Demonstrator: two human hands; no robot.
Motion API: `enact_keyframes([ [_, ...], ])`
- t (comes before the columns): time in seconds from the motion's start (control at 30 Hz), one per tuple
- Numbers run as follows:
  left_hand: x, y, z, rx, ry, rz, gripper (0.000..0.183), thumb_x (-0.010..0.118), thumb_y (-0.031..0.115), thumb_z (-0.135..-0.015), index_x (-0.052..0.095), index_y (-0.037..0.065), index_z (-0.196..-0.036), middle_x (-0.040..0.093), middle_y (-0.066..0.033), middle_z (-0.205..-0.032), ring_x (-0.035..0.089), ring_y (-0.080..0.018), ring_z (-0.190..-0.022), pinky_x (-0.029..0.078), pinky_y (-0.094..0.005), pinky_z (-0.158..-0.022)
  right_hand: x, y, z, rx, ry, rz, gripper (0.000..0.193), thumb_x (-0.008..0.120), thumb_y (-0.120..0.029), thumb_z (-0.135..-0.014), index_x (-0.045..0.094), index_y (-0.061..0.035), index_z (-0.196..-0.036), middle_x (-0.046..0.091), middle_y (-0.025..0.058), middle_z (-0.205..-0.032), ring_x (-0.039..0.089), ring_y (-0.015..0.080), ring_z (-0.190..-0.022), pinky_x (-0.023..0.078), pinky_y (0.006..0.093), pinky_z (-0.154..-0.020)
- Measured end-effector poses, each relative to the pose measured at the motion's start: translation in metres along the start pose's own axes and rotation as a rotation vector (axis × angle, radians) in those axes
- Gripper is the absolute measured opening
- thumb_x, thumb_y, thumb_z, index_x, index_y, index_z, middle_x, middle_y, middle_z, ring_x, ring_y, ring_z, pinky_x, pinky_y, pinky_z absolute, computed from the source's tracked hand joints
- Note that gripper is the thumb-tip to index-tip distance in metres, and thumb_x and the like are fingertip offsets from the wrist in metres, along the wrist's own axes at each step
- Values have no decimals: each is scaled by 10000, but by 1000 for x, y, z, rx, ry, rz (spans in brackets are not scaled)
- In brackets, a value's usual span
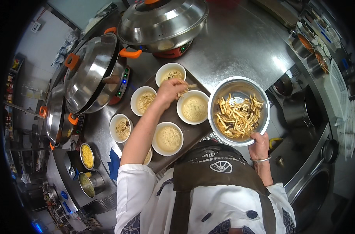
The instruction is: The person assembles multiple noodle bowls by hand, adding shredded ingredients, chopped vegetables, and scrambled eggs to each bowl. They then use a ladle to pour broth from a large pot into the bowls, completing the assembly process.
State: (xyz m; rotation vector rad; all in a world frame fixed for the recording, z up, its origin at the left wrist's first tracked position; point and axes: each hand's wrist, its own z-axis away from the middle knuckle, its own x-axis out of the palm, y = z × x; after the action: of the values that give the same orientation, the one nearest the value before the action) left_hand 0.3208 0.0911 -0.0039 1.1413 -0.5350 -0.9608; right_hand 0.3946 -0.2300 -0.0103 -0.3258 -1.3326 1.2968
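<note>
My left hand (pixel 171 93) reaches over a dark tray (pixel 201 86), fingers closed on a pinch of pale-brown food strips (pixel 190 86). Beneath and around it stand several white bowls with thin noodles in clear liquid. Closest are the top bowl (pixel 162 69), with strips and dark bits on it, and the plain noodle bowl (pixel 194 107). Strips also show in the left bowl (pixel 144 100) and the lower left bowl (pixel 121 128). The front bowl (pixel 168 139) shows only noodles; my forearm partly covers another. My right hand (pixel 259 148) grips the rim of a steel bowl (pixel 220 130) of strips and dark pieces.
Large lidded steel pans with orange handles, including one at the back (pixel 165 23) and one at left (pixel 92 72), stand on lit cookers. A container of yellow food (pixel 87 156), a steel pot (pixel 95 183) and a blue cloth (pixel 114 163) are at lower left. Pots line the right.
</note>
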Motion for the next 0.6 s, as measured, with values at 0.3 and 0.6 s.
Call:
enact_keyframes([
  [0.3, 27, -50, 4, 170, 30, -478, 212, 595, 126, -736, 622, -9, -897, 612, -67, -745, 555, -108, -654, 452, -249, -622, -3, 3, 4, 44, -35, -11, 415, 433, 74, -682, 407, 121, -1093, 537, 179, -1033, 561, 240, -898, 459, 324, -808],
  [0.6, 40, 2, 28, 84, 109, -154, 154, 570, 88, -772, 622, 7, -892, 609, -35, -736, 536, -72, -622, 436, -203, -572, -17, 16, -4, 27, 8, 35, 371, 465, 80, -674, 469, 78, -1045, 569, 121, -950, 565, 187, -825, 468, 290, -739],
])
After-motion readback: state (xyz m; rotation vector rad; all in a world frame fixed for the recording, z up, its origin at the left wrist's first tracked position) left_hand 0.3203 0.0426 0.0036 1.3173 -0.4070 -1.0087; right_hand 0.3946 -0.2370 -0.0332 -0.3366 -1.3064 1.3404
